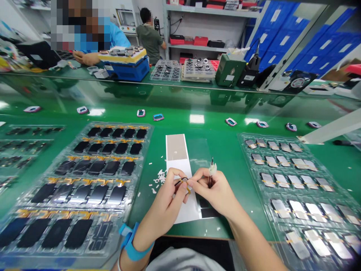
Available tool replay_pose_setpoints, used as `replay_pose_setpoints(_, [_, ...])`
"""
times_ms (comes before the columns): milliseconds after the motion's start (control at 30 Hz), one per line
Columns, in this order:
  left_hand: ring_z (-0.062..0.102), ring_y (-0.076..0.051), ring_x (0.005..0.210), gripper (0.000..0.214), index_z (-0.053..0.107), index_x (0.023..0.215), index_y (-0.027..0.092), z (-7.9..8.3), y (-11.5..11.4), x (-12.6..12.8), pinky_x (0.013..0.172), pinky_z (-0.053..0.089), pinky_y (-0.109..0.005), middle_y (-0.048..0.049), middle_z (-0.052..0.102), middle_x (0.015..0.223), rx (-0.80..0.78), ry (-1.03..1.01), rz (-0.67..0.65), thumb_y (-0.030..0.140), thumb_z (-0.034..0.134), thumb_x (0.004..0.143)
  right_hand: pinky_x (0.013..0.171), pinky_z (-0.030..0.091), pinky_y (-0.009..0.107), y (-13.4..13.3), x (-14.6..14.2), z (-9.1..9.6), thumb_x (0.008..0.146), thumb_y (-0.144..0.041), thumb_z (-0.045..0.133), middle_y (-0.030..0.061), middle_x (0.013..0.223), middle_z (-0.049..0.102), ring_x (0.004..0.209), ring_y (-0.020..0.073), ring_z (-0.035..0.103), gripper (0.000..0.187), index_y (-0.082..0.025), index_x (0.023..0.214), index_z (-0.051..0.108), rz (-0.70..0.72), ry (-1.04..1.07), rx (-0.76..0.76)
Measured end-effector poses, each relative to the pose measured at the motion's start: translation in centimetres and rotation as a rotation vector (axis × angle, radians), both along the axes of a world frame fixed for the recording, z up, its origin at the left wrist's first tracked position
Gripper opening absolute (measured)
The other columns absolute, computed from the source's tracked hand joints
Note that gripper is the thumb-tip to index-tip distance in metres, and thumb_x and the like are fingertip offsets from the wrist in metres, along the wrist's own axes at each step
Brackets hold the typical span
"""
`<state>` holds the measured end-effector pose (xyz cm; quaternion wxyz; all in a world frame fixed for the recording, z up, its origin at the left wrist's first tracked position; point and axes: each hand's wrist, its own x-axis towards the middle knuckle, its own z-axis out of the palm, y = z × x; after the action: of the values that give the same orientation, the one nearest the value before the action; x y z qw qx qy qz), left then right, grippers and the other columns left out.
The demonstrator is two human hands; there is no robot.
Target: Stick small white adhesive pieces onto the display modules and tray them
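My left hand (166, 201) is closed around a small screen module (184, 180) with an orange flex cable (188, 190), held above a long white sheet (180, 167). The thumb and forefinger of my right hand (216, 192) pinch together at the module's right edge. A slim dark tool with a pale wrap (212, 169), apparently tweezers, is tucked upright in that same hand. My fingers hide most of the module, so its face is hard to make out. A blue strap (135, 242) circles my left wrist.
A clear tray of dark screens (105, 167) lies left, another tray of silver-backed modules (296, 180) right. White scraps (160, 177) litter the green mat. Small frames (158, 117) line the far side, before a raised shelf (197, 83). Two people are beyond it.
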<state>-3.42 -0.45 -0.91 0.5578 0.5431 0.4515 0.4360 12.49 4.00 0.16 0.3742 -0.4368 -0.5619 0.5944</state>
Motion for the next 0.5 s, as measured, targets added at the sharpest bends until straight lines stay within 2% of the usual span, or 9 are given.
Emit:
replay_pose_setpoints(167, [0.041,-0.012,0.063,0.008,0.036,0.105,0.025,-0.01,0.06,0.02,0.058,0.032,-0.024,0.0077,0.043,0.068,-0.012,-0.006,-0.021,0.033,0.04,0.104,0.046,0.016,0.025,0.02,0.22,0.28,0.077,-0.046,0.073,-0.0127,0.048,0.022,0.046,0.0064,0.018,0.031,-0.017,0.07,0.065,0.024,-0.017,-0.01])
replay_pose_setpoints(400, [0.036,-0.011,0.06,0.012,0.034,0.104,0.025,0.41,0.15,0.03,0.055,0.03,-0.022,0.0086,0.043,0.067,-0.01,-0.026,-0.045,0.028,0.045,0.102,0.047,0.017,0.026,0.2,0.45,-0.04,0.079,-0.049,0.073,-0.0081,0.05,0.036,0.048,0.0076,0.023,0.033,-0.017,0.072,0.068,0.047,-0.016,-0.035])
replay_pose_setpoints(500, [0.036,-0.011,0.06,0.01,0.034,0.104,0.025,0.47,0.09,0.01,0.055,0.03,-0.022,0.0088,0.042,0.066,-0.008,-0.032,-0.057,0.027,0.044,0.102,0.047,0.017,0.026,0.18,0.46,-0.14,0.079,-0.047,0.072,-0.0084,0.05,0.035,0.048,0.0076,0.023,0.032,-0.017,0.072,0.067,0.047,-0.014,-0.035])
